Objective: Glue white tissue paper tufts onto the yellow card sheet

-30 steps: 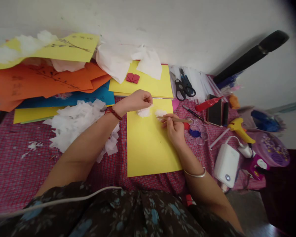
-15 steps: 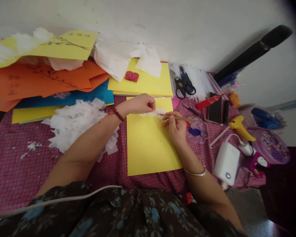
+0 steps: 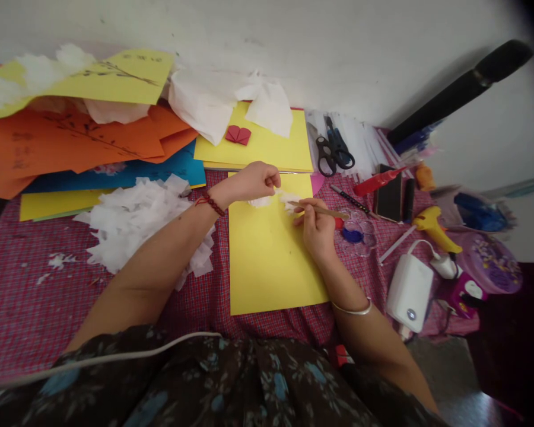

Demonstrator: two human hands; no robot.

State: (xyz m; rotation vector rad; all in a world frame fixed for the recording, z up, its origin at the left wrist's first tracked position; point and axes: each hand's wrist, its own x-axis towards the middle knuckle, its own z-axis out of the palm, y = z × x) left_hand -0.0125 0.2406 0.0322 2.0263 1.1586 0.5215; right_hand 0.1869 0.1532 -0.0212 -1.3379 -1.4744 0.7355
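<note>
A yellow sheet of paper (image 3: 271, 255) lies on the table in front of me, with white tissue tufts (image 3: 289, 199) near its top. My left hand (image 3: 260, 179) hovers above these tufts, thumb and fingers pinched together. Whatever is between those fingertips is too small to make out. My right hand (image 3: 318, 231) grips a thin brown stick (image 3: 323, 210), whose pointed end reaches toward the tufts. Beside that hand is a clear scalloped palette (image 3: 368, 237) with red and dark blue in its wells.
White tissue pieces (image 3: 133, 219) are heaped at left, below coloured sheets with drawn branches (image 3: 89, 136). Black-handled scissors (image 3: 329, 157) lie at the back. To the right are a red tube (image 3: 378, 181), a yellow glue gun (image 3: 436, 228) and a white power bank (image 3: 409, 284).
My left hand has lifted slightly away from the tissue, showing a yellow gap between two white tufts. My right hand stays almost in place with the stick.
</note>
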